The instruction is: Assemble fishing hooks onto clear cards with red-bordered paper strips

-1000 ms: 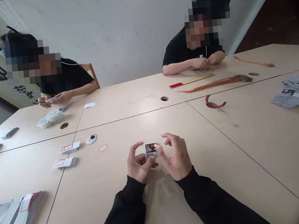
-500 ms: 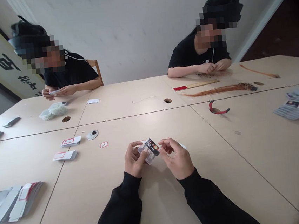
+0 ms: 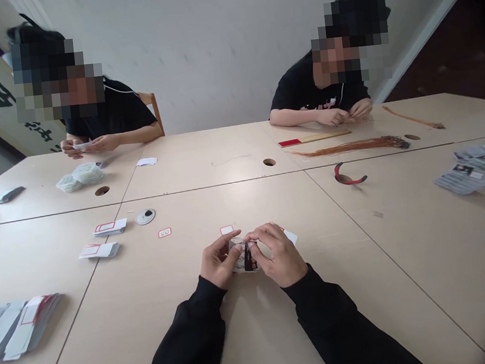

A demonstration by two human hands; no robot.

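A small clear plastic packet with a black printed end [image 3: 249, 260] is held just above the table in front of me. My left hand [image 3: 218, 264] pinches its left side between thumb and fingers, with the index finger stretched over the top. The thumb and fingertips of my right hand [image 3: 282, 258] are closed on the black end. My fingers hide part of the packet, and its contents are too small to make out. Just beyond my hands lies a red-edged white label [image 3: 226, 229]. A white card [image 3: 290, 236] shows partly behind my right hand.
Stacks of white slips [image 3: 33, 325] lie at left. Near them are a round white disc [image 3: 145, 216] and a numbered label [image 3: 164, 232]. Red-handled pliers [image 3: 351, 180], orange cords [image 3: 354, 146] and grey packets [image 3: 475, 168] lie to the right. Two people sit across the table.
The packet has turned so its black end now faces right and stands more upright. My right hand has moved left and closed on that end. The view has shifted slightly.
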